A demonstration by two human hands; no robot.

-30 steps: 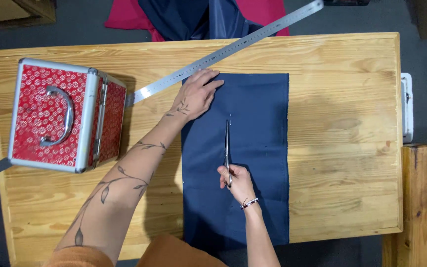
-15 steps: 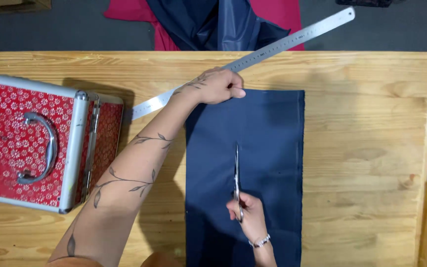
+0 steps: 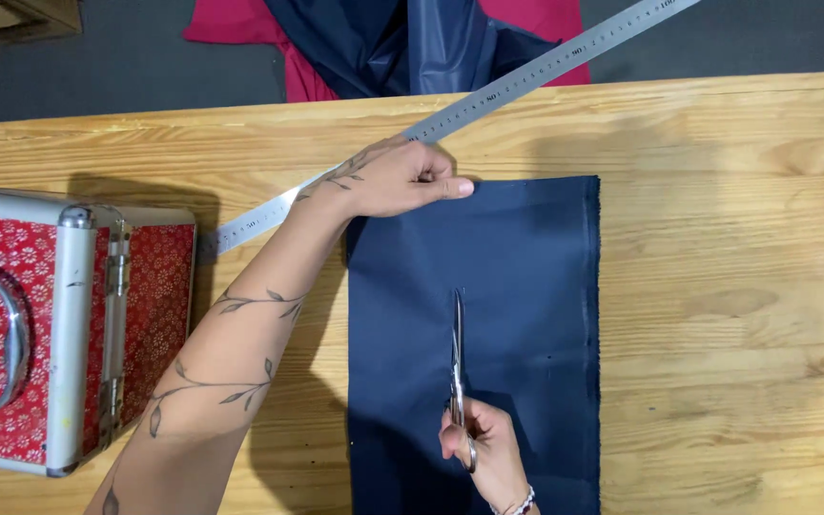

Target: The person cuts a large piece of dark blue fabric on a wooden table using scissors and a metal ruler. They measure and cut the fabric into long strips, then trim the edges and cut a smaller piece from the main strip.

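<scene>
my left hand (image 3: 401, 179) lies on the top edge of the flat rectangular piece of dark navy fabric (image 3: 526, 315), fingers curled and thumb stretched along the cloth, pressing it down rather than gripping anything. my right hand (image 3: 486, 453) is closed around the handles of the slim steel scissors (image 3: 456, 358), whose blades point away from me up the middle of the fabric, nearly together. the fabric lies on the pale wooden tabletop (image 3: 727, 286), its right edge slightly frayed. a long metal ruler (image 3: 488, 95) runs diagonally across the tabletop, passing under my left hand and out past the far edge. to my left, apart from the cloth, stands a red floral-patterned case with silver metal trim and a curved handle (image 3: 50, 334). beyond the far edge of the tabletop hang red and dark blue fabrics (image 3: 412, 43).
</scene>
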